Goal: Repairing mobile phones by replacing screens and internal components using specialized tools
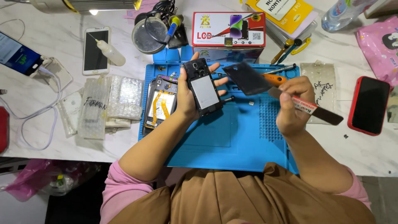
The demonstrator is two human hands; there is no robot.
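Phone (pixel 202 89), back cover already off and battery exposed, sits gripped in the left hand (pixel 188 97) above the blue mat (pixel 244 137); the right hand (pixel 292 105) pinches a flat prying tool (pixel 315 110) with the dark cover (pixel 248 78).

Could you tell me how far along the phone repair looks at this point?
Done: the phone in the left hand is open, its battery showing. In hand: the right hand holds a flat pry tool and a dark cover, lifted clear of the phone. Left: another opened phone lies on the blue mat with its orange flex cables bare, so neither is closed yet.
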